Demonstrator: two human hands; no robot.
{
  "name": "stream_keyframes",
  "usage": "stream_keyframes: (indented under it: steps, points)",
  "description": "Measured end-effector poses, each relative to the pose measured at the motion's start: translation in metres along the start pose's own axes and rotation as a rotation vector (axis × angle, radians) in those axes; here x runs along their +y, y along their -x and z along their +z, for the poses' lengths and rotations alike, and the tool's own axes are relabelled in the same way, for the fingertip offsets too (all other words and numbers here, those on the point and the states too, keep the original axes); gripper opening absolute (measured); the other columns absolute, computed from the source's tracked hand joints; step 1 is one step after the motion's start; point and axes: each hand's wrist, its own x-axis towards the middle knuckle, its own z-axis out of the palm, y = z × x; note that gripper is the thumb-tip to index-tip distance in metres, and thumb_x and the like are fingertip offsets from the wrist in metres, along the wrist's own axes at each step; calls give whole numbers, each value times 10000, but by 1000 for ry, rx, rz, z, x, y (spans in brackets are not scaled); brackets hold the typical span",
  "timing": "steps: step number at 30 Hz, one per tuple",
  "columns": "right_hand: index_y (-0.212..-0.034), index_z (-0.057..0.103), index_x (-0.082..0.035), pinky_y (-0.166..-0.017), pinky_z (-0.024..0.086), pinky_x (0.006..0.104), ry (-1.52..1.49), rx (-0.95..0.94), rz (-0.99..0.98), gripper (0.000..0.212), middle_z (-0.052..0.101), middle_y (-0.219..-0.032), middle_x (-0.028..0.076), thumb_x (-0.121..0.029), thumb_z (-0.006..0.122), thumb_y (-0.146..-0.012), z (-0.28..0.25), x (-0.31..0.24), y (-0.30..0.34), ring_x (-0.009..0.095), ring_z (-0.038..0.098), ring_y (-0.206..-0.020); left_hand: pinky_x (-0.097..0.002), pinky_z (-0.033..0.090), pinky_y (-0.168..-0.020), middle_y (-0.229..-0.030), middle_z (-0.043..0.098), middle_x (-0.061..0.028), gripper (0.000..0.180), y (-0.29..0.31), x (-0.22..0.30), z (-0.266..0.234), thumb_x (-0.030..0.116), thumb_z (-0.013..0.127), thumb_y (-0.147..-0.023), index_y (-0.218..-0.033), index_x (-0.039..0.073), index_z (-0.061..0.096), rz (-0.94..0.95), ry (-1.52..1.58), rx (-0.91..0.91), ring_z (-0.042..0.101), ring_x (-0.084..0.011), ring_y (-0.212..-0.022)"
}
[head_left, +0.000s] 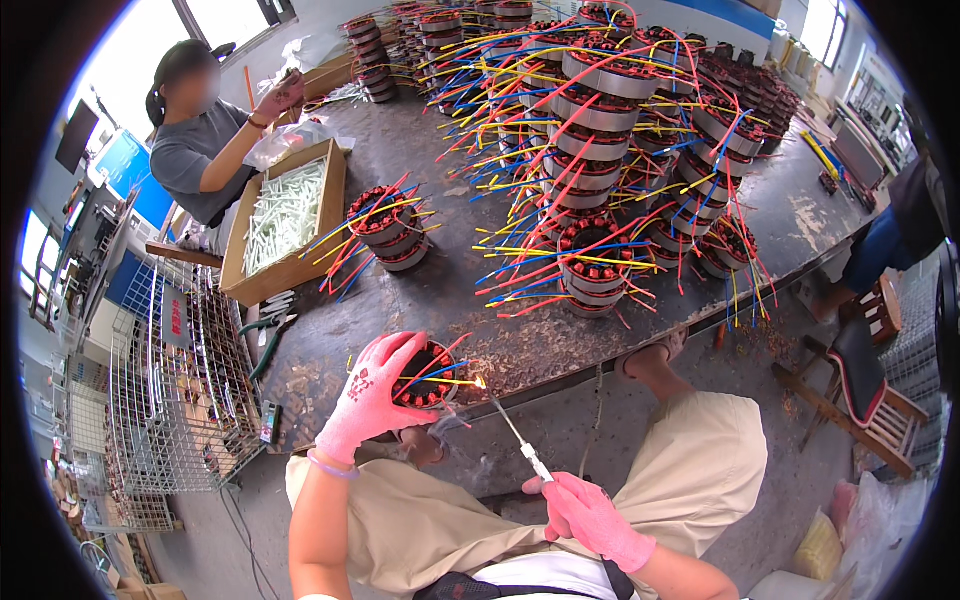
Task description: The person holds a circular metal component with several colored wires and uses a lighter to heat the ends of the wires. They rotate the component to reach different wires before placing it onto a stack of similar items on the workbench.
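Step in hand: looks like heat work on a lead end, probably tinning or burning off coating. Stator (424, 376) sits at the table's (470, 318) near edge, toward the near left corner, open face up and a bit tilted to the wearer. Left hand (366, 395) has its fingers wrapped round the stator's left side, steadying it. Right hand (590, 515) is off the near edge, fingers closed on the white handle of a pen-like tool (533, 458), thin shaft angled up at the stator. Bright glow (481, 382) at the tip of the yellow lead (452, 381); tool tip right beside it. Touching or just short, can't tell.

Next move calls for, my read: hold the stator still, keep the tip on the lead end until it's done, then pull straight back and go to another lead. Blue lead (436, 372) lies close by, so watch for scorching it. Left fingers should stay clear of the glow.
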Motion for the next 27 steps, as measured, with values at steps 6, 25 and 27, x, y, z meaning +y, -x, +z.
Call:
stream_keyframes:
  steps: [6,25,27]
  points:
    - [-1260,611,24,-613,487,281,65,-6,-4,356,462,-631,6,-231,448,-1072,4,-9,1,95,474,-582,-481,370,-1135,-1440,500,-190,1057,0,2,-3,265,939,-538,-1464,49,479,-3,5,-7,468,-396,-1339]
    - [-1250,622,24,-639,509,275,-24,-7,3,348,469,-697,6,-218,452,-1067,1,-1,-2,87,488,-610,-483,379,-1127,-1432,498,-191,1067,0,2,0,265,936,-516,-1460,56,487,-6,-13,-5,476,-401,-1330]
    - [-1248,622,25,-639,510,276,-14,-2,7,345,465,-699,2,-215,454,-1066,1,-2,-1,86,486,-611,-483,379,-1127,-1434,496,-192,1067,0,2,1,267,936,-515,-1460,56,487,-6,-14,-5,476,-401,-1331]
